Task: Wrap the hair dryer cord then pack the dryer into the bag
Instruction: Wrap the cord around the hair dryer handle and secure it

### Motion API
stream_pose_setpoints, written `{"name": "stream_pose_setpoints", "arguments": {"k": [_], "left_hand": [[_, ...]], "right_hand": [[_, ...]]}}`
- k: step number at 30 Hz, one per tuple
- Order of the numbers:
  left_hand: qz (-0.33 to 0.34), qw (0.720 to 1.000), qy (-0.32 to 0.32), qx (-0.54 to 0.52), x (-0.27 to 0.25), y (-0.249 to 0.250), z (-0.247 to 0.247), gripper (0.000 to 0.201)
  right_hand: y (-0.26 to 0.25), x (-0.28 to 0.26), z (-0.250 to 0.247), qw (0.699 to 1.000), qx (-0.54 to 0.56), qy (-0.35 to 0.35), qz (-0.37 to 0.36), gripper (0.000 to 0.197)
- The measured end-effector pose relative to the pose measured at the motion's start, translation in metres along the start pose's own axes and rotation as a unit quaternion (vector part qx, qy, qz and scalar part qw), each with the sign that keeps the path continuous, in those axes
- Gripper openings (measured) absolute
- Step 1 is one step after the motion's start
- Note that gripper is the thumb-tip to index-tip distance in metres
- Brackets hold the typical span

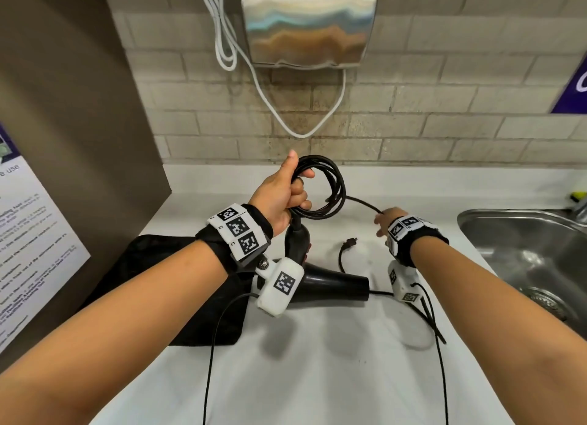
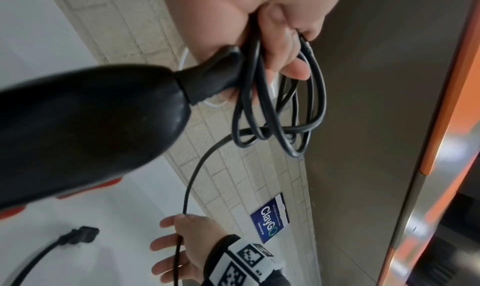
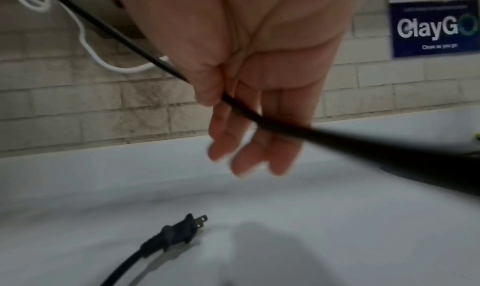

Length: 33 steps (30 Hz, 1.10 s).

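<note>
My left hand (image 1: 293,187) grips a coil of black cord (image 1: 332,186) with several loops, held above the white counter (image 1: 317,361). The black hair dryer (image 1: 333,286) sits below that hand, handle up, its strain relief (image 2: 213,72) reaching into my palm. I cannot tell whether it touches the counter. To the right, my right hand (image 1: 382,222) pinches the loose cord (image 3: 241,110) between thumb and forefinger, the other fingers (image 3: 241,146) straight. The plug (image 1: 349,243) lies on the counter between my hands. A black bag (image 1: 178,284) lies flat at the left, partly under my left arm.
A steel sink (image 1: 524,256) is sunk into the counter at the right. A metal hand dryer (image 1: 308,20) with a looping white cable (image 1: 301,129) hangs on the tiled wall behind. A brown panel with a notice (image 1: 31,234) stands at the left.
</note>
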<state>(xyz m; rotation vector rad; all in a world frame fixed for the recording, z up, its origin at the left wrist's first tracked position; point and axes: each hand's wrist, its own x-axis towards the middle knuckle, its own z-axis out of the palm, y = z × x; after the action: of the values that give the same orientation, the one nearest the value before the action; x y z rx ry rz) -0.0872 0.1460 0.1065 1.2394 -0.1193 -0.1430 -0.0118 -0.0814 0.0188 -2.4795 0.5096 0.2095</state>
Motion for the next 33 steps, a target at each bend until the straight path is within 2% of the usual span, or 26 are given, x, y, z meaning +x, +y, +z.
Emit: {"name": "stream_pose_setpoints", "arguments": {"k": [2, 3, 4, 5, 6, 7, 8, 10, 12, 17, 23, 27, 30, 33], "left_hand": [[-0.001, 1.0, 0.006, 0.0, 0.001, -0.001, 0.002, 0.046], [-0.001, 1.0, 0.008, 0.0, 0.002, -0.001, 0.004, 0.046], [-0.001, 1.0, 0.009, 0.001, 0.003, -0.002, 0.005, 0.046], [0.0, 1.0, 0.009, 0.002, 0.005, -0.002, 0.007, 0.046], [0.002, 1.0, 0.01, 0.004, 0.006, -0.003, 0.008, 0.046], [0.005, 1.0, 0.01, 0.002, 0.007, -0.003, 0.009, 0.045], [0.007, 1.0, 0.012, -0.006, 0.008, -0.003, 0.009, 0.045], [0.009, 0.999, 0.017, -0.028, 0.01, -0.003, 0.008, 0.045], [0.01, 0.999, 0.019, -0.035, 0.011, -0.003, 0.007, 0.045], [0.015, 0.999, 0.013, -0.045, 0.014, -0.002, 0.003, 0.044], [-0.007, 0.998, -0.046, -0.04, 0.013, -0.001, 0.0, 0.043], [-0.011, 0.999, -0.05, -0.004, 0.014, 0.0, 0.004, 0.043], [0.0, 1.0, -0.027, -0.003, 0.017, -0.001, 0.006, 0.042], [0.015, 1.0, -0.014, 0.0, 0.02, -0.002, 0.005, 0.041]], "right_hand": [[-0.003, -0.003, -0.001, 0.999, -0.033, 0.008, -0.026, 0.043], [-0.008, -0.005, 0.0, 0.995, -0.061, 0.027, -0.068, 0.052], [-0.018, -0.013, 0.0, 0.986, -0.071, 0.047, -0.14, 0.061], [-0.029, -0.021, 0.002, 0.968, -0.047, 0.06, -0.24, 0.066], [-0.039, -0.031, 0.004, 0.936, -0.011, 0.057, -0.347, 0.065], [-0.048, -0.039, 0.006, 0.902, 0.018, 0.035, -0.43, 0.059], [-0.057, -0.049, 0.01, 0.88, 0.045, 0.0, -0.473, 0.051], [-0.067, -0.068, 0.014, 0.873, 0.152, -0.089, -0.455, 0.038], [-0.07, -0.077, 0.016, 0.865, 0.235, -0.13, -0.424, 0.037], [-0.065, -0.073, 0.017, 0.894, 0.157, -0.086, -0.411, 0.026], [-0.052, -0.053, 0.005, 0.94, 0.09, -0.004, -0.328, 0.027], [-0.054, -0.042, -0.002, 0.952, 0.073, 0.021, -0.297, 0.027], [-0.061, -0.046, 0.0, 0.934, 0.095, -0.009, -0.343, 0.021], [-0.064, -0.055, 0.0, 0.904, 0.187, -0.068, -0.379, 0.04]]}}
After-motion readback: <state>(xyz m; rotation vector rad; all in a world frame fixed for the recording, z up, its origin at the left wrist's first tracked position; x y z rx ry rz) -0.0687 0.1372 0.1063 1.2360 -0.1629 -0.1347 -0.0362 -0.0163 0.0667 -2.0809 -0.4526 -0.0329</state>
